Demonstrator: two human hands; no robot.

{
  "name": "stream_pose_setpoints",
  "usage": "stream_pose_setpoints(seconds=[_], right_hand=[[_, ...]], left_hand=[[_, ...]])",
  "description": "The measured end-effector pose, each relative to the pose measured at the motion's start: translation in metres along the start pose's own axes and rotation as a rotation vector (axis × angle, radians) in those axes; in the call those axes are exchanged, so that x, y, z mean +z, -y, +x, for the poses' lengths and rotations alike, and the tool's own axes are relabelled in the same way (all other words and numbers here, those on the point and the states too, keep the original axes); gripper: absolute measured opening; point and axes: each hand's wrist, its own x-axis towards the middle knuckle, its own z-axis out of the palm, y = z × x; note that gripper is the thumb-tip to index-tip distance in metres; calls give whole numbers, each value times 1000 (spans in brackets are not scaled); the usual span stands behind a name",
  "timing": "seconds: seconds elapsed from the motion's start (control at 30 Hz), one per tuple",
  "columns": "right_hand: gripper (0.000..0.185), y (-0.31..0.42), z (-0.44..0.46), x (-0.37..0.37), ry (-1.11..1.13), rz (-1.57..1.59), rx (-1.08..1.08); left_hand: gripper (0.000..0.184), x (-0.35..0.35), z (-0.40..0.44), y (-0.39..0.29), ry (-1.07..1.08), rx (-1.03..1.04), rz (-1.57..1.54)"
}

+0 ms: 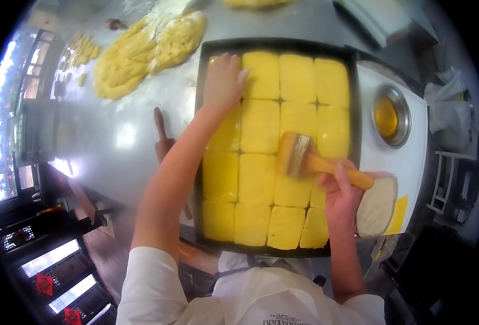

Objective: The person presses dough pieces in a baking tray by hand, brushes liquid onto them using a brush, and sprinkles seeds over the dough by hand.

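Observation:
A dark baking tray (277,41) holds several flat yellow dough squares (259,125) laid in rows. My right hand (341,190) grips the wooden handle of a wide pastry brush (296,154), whose bristles are over the middle squares; whether they touch is hard to tell. At the tray's far left corner, my left hand (226,81) lies over the corner square, thumb held apart and fingertips partly hidden. Some squares on the left and right look glossier than those in the middle.
On the right, a metal bowl of yellow liquid (386,119) stands on a white board (415,162), with a pale dough sheet (377,208) nearer me. Left of the tray lie a rolling pin (162,143), a large dough mass (126,67) with flour, and small dough pieces (82,51).

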Motion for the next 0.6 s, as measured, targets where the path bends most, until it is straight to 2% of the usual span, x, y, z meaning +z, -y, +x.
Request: stream_pose_setpoints(seconds=[0.07, 0.17, 0.27, 0.47, 0.57, 0.6], right_hand=[[17, -1, 0, -1, -1, 5, -3], [16, -3, 1, -7, 4, 17, 4], [17, -3, 0, -7, 13, 18, -3], [17, -2, -1, -6, 24, 18, -21], [18, 2, 2, -6, 57, -26, -1], [19, 4, 4, -3, 59, -34, 2]], left_hand=[[46, 1, -3, -3, -12, 5, 31], [47, 3, -3, -3, -79, 120, 139], [50, 5, -2, -2, -13, 89, 170], [50, 5, 0, -7, -24, 27, 231], [46, -3, 18, 6, 156, 35, 88], [45, -4, 15, 8, 18, 17, -29]])
